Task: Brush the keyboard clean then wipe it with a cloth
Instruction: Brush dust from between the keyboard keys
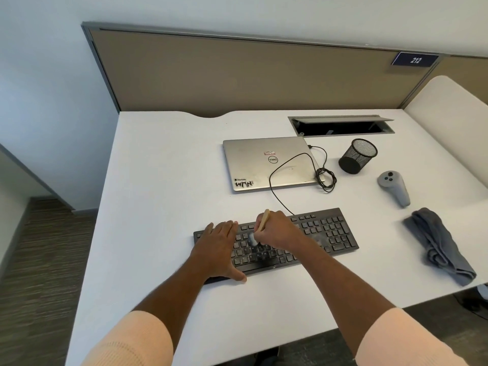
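- Black, corded, full-size keyboard (pixel 327 233) with white key legends lies flat on the white desk (pixel 163 180), near the front edge. It sits slightly askew, its right end farther from the person.
- A faint pale haze shows over the keys just left of the number pad; whether it is dust or blur cannot be told.
- Left hand (pixel 219 247) rests flat on the keyboard's left end, fingers straight and together, thumb spread along the near edge. It holds nothing.
- Right hand (pixel 274 231) is curled tightly round a small brush (pixel 263 220) with a light wooden handle. The handle sticks up past the knuckles, and the pale bristles point down onto the upper letter rows, between the two hands.
- Crumpled grey cloth (pixel 438 247) lies on the desk to the right of the keyboard, apart from it and from both hands.
- The thin black cable (pixel 274 191) runs from the keyboard's far edge over a closed silver laptop (pixel 253 165) and coils beside the laptop's right edge.
- A black mesh pen cup (pixel 356 155) and a grey handheld controller (pixel 393 187) stand behind the cloth.
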Demonstrator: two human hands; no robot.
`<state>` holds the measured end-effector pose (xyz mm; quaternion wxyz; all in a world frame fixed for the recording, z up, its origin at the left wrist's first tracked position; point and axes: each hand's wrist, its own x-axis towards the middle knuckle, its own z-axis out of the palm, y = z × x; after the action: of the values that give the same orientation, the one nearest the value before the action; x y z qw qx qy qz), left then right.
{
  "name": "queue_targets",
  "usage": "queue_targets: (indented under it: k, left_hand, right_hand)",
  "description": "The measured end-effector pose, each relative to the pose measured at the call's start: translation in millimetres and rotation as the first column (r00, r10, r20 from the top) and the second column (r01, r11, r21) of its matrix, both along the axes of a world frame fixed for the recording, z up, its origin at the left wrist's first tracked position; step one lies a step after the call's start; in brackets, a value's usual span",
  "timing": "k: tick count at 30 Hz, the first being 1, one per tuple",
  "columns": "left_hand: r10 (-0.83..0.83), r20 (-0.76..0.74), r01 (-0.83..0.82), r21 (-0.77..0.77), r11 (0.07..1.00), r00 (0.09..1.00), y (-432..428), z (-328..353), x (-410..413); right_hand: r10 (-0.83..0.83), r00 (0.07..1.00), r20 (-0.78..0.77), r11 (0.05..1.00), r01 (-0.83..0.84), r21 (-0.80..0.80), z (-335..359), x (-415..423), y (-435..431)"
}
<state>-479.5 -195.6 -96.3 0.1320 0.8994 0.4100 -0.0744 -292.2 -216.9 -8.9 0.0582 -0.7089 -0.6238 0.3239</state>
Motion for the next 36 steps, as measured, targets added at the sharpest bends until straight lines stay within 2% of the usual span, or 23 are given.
queue_targets:
  k: [7,14,19,23,28,33,36]
  left_hand:
    - [0.001,-0.010,-0.001,-0.009,1.000,1.000,0.2,0.3,0.2]
    - [0.007,-0.014,-0.007,-0.017,1.000,1.000,0.0,2.2,0.8]
    - [0.019,0.012,-0.019,-0.018,1.000,1.000,-0.8,3.0,0.0]
    - [0.020,0.010,-0.020,-0.019,1.000,1.000,-1.4,5.5,1.0]
    - [0.020,0.022,-0.020,-0.021,1.000,1.000,-1.6,6.3,0.3]
    - [0.016,0.005,-0.016,-0.024,1.000,1.000,-2.4,7.6,1.3]
    - [0.015,-0.002,-0.015,-0.026,1.000,1.000,-1.9,7.5,1.4]
  right_hand:
    - [-0.121,0.986,-0.119,0.984,0.135,0.118,1.8,0.2,3.2]
    - [-0.058,0.990,-0.126,0.998,0.058,-0.011,-5.6,-7.8,-3.4]
    - [-0.078,0.992,-0.103,0.991,0.088,0.104,-2.7,-5.6,3.8]
    - [0.048,0.997,-0.067,0.998,-0.050,-0.023,-4.2,-6.3,2.8]
    - [-0.043,0.992,-0.118,0.994,0.054,0.097,-2.7,-3.0,6.6]
    - [0.132,0.990,-0.041,0.990,-0.134,-0.038,0.0,-0.1,5.0]
    - [0.085,0.995,-0.043,0.996,-0.084,0.020,3.2,3.3,8.4]
